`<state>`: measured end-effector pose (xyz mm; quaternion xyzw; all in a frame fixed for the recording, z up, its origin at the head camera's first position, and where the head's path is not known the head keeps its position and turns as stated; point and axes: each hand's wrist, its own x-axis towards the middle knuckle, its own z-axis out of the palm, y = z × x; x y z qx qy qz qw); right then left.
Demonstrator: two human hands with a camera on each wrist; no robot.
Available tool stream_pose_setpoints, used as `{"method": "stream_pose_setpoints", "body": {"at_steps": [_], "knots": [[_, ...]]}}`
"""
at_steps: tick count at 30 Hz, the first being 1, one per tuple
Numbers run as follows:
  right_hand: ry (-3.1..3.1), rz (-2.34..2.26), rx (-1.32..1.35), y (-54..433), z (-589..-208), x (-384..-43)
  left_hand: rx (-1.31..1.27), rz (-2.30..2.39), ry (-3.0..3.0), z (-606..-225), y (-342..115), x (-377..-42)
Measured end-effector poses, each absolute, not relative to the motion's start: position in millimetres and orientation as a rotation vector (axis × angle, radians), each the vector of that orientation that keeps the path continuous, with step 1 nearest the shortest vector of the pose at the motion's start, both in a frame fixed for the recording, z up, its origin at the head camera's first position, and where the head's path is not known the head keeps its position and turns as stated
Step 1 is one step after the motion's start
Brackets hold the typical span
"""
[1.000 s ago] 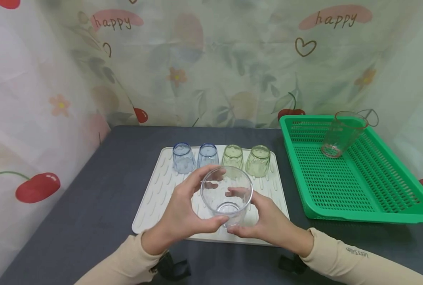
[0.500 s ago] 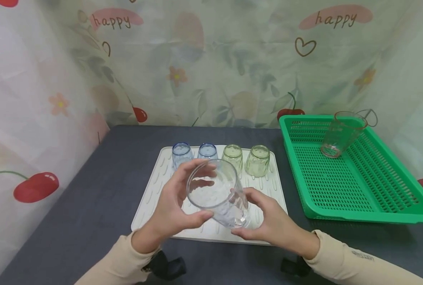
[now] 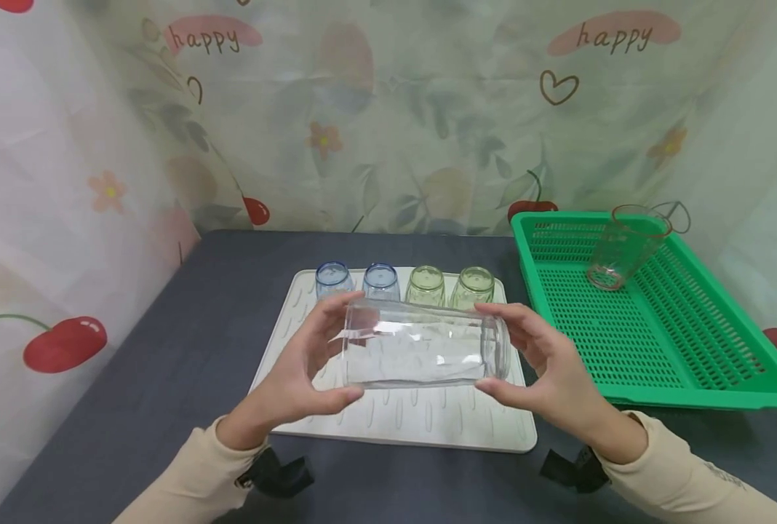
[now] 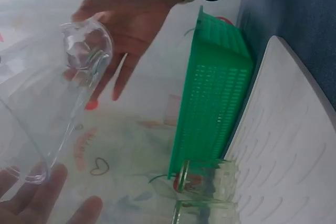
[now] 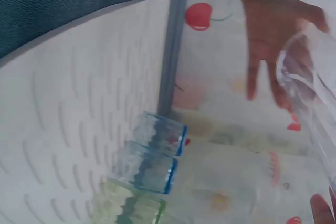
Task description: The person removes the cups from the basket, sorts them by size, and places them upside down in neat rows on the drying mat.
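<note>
A tall clear glass (image 3: 421, 346) lies sideways in the air above a white draining mat (image 3: 395, 422), its mouth to the left and its thick base to the right. My left hand (image 3: 290, 378) grips it by the mouth end, thumb below and fingers behind. At the base end, my right hand (image 3: 562, 375) holds it between thumb and fingers. In the left wrist view the base of the glass (image 4: 84, 48) shows by the right palm. Upside down along the mat's back stand two blue glasses (image 3: 333, 278) and two green glasses (image 3: 473, 284).
To the right, a green slotted basket (image 3: 703, 399) sits on the dark table (image 3: 166, 378). A clear, pink-rimmed glass mug (image 3: 627, 244) with a handle leans inside it. Patterned cloth (image 3: 388, 145) hangs behind and at both sides.
The clear glass has turned from mouth toward the camera to lying sideways, base to the right. My hands have spread apart, the right one moving right and up along with the base.
</note>
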<state>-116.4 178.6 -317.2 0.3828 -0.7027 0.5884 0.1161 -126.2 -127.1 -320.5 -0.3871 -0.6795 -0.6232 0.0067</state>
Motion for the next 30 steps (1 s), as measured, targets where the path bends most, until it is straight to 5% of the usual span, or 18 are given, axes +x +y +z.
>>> {"method": "stream_pose_setpoints", "body": {"at_steps": [7, 30], "knots": [[-1.921, 1.86, 1.131, 179.2, -301.8, -114.9, -1.221, -1.823, -2.394, -328.8, -129.1, -124.9], [-2.336, 1.849, 0.851, 147.9, -307.2, -137.5, -0.822, -0.403, -2.968, -359.2, -175.3, -121.7]]}}
